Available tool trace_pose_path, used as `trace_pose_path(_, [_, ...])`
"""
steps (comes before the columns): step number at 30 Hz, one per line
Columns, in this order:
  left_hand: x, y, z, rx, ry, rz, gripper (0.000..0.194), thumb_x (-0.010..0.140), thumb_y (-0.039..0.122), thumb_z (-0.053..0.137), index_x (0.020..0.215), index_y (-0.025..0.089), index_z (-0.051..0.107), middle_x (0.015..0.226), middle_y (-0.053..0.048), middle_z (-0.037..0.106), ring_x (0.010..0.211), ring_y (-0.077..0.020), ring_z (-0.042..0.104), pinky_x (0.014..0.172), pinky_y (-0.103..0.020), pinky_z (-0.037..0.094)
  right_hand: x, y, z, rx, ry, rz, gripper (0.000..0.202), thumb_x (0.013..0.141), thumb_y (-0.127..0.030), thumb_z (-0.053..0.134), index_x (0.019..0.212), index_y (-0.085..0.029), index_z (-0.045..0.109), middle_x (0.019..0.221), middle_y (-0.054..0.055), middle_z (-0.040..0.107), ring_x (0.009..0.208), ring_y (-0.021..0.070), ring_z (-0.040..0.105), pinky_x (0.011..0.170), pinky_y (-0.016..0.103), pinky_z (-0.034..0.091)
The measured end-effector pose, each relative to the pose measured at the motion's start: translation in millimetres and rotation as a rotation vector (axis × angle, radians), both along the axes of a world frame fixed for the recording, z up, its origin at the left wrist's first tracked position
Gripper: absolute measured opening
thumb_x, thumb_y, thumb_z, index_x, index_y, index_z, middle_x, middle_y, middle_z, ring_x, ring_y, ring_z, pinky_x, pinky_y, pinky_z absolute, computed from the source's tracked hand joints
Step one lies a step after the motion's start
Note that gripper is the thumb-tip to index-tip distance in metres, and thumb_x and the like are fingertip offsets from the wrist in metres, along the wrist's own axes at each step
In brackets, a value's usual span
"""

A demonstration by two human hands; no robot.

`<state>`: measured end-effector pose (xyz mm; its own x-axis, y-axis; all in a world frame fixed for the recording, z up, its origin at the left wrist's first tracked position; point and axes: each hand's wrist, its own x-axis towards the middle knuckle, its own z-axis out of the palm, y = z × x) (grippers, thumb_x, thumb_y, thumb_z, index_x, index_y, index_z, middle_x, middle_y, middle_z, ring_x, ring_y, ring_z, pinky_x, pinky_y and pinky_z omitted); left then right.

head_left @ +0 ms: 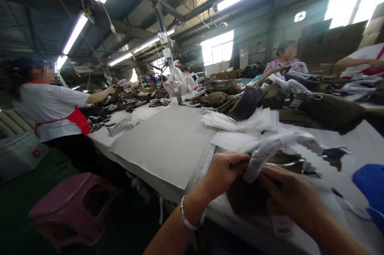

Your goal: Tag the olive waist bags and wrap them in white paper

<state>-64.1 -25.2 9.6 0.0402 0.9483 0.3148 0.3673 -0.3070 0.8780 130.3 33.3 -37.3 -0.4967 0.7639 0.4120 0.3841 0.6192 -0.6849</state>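
Note:
A dark olive-brown handbag (pixel 246 197) is at the table's near edge, partly hidden by my hands. Its handle (pixel 270 147) arches up and to the right, wrapped in white paper. My left hand (pixel 220 173), with a silver bangle at the wrist, is closed in a pinch at the left side of the handle's near end. On the other side of that end, the fingers of my right hand (pixel 289 191) are closed on the wrapping. A pale tag (pixel 282 225) hangs below my right hand. Exact fingertip contact is hidden.
Large white paper sheets (pixel 168 139) cover the table to the left. Folded white paper (pixel 240 121) lies beyond the bag. Olive bags (pixel 327 107) are heaped behind. A pink stool (pixel 72 207) stands at lower left. One co-worker (pixel 60 103) reaches over the table; others are farther back.

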Motion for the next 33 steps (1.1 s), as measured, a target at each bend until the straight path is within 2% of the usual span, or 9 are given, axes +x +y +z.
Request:
trace_pose_path(4, [6,3,-10.9,-0.007,-0.334,0.228,0.018,0.083,0.032,0.078,0.095,0.018,0.079,0.091,-0.006,0.08,0.084,-0.0202,0.073,0.075,-0.026,0.057,9,-10,-2.7,-0.309,0.111,0.036,0.046,0.09,-0.052,0.06,0.126,-0.025,0.071,0.092,0.005,0.078,0.079,0.025,0.075,0.067,0.03,0.062])
trace_pose_path(7, [10,-2,-13.4,0.011,-0.511,0.287,0.038,0.08,0.033,0.082,0.113,0.019,0.071,0.091,-0.004,0.08,0.085,-0.0177,0.074,0.077,-0.024,0.057,16,-22,-6.5,-0.478,0.241,0.058,0.056,0.09,-0.055,0.062,0.135,-0.022,0.061,0.09,0.004,0.076,0.081,0.022,0.074,0.074,0.029,0.062])
trace_pose_path(11, [15,-11,-12.4,0.048,-0.554,0.338,0.063,0.082,0.036,0.082,0.136,0.021,0.055,0.091,-0.004,0.08,0.086,-0.0173,0.076,0.081,-0.026,0.059,16,-36,-8.5,-0.551,0.377,0.136,0.048,0.089,-0.043,0.067,0.132,-0.024,0.057,0.104,0.005,0.076,0.1,0.0207,0.072,0.093,0.033,0.058])
trace_pose_path(16, [21,-16,-12.7,0.135,-0.546,0.365,0.071,0.086,0.036,0.079,0.146,0.024,0.043,0.091,-0.002,0.08,0.084,-0.014,0.075,0.087,-0.026,0.058,3,-45,-11.3,-0.37,0.338,-0.021,0.036,0.082,-0.026,0.069,0.117,-0.028,0.063,0.112,0.003,0.076,0.105,0.0222,0.072,0.095,0.037,0.057])
trace_pose_path(20, [23,-19,-8.7,0.255,-0.554,0.409,0.074,0.088,0.033,0.078,0.151,0.029,0.039,0.087,0.002,0.078,0.084,-0.0107,0.074,0.091,-0.023,0.056,1,-51,-12.9,-0.26,0.367,-0.187,0.02,0.087,-0.032,0.066,0.105,-0.025,0.067,0.098,0.003,0.079,0.091,0.0225,0.076,0.082,0.033,0.06])
trace_pose_path(23, [20,-19,-6.4,0.292,-0.606,0.41,0.075,0.088,0.033,0.079,0.152,0.033,0.04,0.085,0.004,0.077,0.082,-0.009,0.073,0.089,-0.021,0.056,6,-53,-11.2,-0.252,0.394,-0.227,0.023,0.091,-0.04,0.064,0.105,-0.023,0.068,0.1,0.006,0.079,0.094,0.0238,0.076,0.081,0.032,0.061])
trace_pose_path(26, [19,-17,-10.7,0.285,-0.674,0.36,0.043,0.084,0.036,0.082,0.123,0.027,0.069,0.082,0.002,0.076,0.079,-0.0104,0.072,0.086,-0.022,0.057,13,-50,-11.0,-0.24,0.343,-0.221,0.026,0.095,-0.036,0.057,0.115,-0.023,0.068,0.106,0.008,0.078,0.099,0.0245,0.075,0.085,0.034,0.06])
trace_pose_path(28, [20,-17,-16.4,0.257,-0.656,0.326,0.022,0.083,0.037,0.082,0.099,0.023,0.076,0.082,0.001,0.075,0.082,-0.0121,0.072,0.087,-0.023,0.057,14,-46,-13.5,-0.179,0.274,-0.234,0.032,0.095,-0.029,0.054,0.125,-0.024,0.065,0.113,0.008,0.076,0.103,0.025,0.073,0.09,0.038,0.059])
trace_pose_path(33, [29,-20,-23.6,0.185,-0.345,0.244,0.01,0.091,0.033,0.074,0.095,0.025,0.079,0.093,0.0,0.074,0.088,-0.0139,0.069,0.083,-0.022,0.055,10,-39,-22.3,0.176,0.041,-0.369,0.04,0.094,-0.019,0.055,0.132,-0.026,0.064,0.128,0.011,0.067,0.111,0.0323,0.067,0.09,0.049,0.059])
